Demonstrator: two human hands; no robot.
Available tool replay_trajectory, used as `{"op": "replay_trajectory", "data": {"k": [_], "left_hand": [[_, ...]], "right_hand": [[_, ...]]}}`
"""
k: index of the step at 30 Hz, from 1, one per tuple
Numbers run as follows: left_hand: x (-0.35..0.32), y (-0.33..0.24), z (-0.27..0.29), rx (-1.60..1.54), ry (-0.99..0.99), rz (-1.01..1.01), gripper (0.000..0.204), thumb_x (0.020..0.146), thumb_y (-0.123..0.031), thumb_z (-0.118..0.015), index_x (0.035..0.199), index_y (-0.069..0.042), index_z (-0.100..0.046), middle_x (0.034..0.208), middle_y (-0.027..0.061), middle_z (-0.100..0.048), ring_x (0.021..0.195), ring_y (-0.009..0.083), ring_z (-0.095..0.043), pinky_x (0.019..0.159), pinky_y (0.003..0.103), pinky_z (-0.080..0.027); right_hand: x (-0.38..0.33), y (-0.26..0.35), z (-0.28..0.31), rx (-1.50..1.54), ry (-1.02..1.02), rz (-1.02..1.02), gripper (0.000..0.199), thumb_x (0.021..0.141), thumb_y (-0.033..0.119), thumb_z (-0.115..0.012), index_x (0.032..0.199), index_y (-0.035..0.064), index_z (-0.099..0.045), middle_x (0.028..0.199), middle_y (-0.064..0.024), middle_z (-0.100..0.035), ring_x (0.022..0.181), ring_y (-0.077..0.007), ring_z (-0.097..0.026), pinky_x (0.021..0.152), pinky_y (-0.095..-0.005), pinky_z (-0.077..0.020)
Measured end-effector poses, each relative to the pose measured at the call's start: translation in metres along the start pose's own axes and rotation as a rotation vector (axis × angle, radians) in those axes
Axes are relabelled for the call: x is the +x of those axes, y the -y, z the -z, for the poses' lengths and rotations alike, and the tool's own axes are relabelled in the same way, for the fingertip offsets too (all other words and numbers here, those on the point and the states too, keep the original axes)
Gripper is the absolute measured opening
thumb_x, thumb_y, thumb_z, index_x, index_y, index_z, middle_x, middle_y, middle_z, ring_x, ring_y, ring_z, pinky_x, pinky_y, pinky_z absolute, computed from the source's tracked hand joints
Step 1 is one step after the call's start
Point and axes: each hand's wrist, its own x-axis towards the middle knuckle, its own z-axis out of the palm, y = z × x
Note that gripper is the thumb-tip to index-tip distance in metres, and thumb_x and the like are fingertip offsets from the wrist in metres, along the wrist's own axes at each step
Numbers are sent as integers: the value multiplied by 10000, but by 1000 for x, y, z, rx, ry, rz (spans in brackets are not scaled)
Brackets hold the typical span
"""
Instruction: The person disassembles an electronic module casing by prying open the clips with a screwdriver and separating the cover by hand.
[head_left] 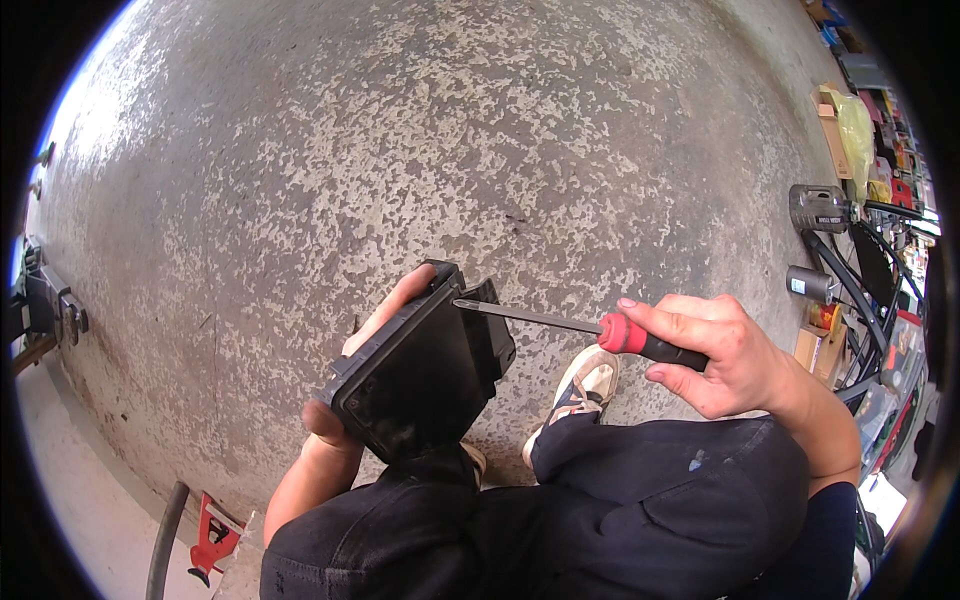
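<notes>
Screwdriver (580, 327) lying almost level across the view, long axis running from right to left, tip pointing left and meeting the upper corner of the black housing (420, 375). Red-and-black handle buried in the right hand (715, 355), bare steel shaft reaching out leftward beyond the fingertips. Right fingers curled and pressed together round the handle, thumb lying along the top, forefinger stretched toward the red collar.

Black housing tilted, long axis running from lower left up to upper right, flat dark face turned toward the camera. Cradled from behind by the left hand (385, 318): fingertips showing over the far upper edge, thumb hooked under the lower left corner, so fingers spread wide and clamped on the part. Anything inside the housing not to be made out; possibly a connector block at its right end, but too dark to tell.

Below the fingers, knees in dark trousers (640, 500) and a pale sneaker (580, 385) just under the shaft. Beyond the fingertips, mottled concrete floor (400, 130). Well to the right of the right hand, cardboard boxes (828, 120) holding mixed goods, with a yellow bag (857, 130) beside them. Below the left wrist, a red tool (212, 535) on the ground.
</notes>
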Motion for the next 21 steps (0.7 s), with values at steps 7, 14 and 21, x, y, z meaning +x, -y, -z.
{"op": "replay_trajectory", "data": {"k": [7, 14, 21], "left_hand": [[1, -3, 15, 452, 97, 21, 1525, 398, -980, -610, 1446, 98, -349, 1348, 214, -486, 1288, 301, -441, 1089, 367, -297], [-7, -5, 26, 626, 289, -75, 1480, 430, -956, -639, 1440, 91, -369, 1323, 237, -480, 1285, 349, -402, 1103, 449, -263], [-11, 9, 21, 472, 156, 126, 1433, 501, -971, -575, 1455, 75, -356, 1356, 232, -511, 1327, 347, -373, 1136, 465, -197]], "right_hand": [[-4, -2, 13, 848, 259, -545, 553, 869, 122, -701, 1378, -5, -527, 842, -39, -678, 597, -97, -586, 551, -238, -468], [-9, -11, -15, 693, 227, -313, 517, 881, 96, -661, 1371, -11, -532, 1090, -96, -703, 860, -140, -661, 780, -273, -516], [0, 7, -16, -403, 62, 66, 625, 655, 27, -739, 1268, 15, -617, 772, -50, -552, 629, -212, -589, 520, -326, -486]]}}
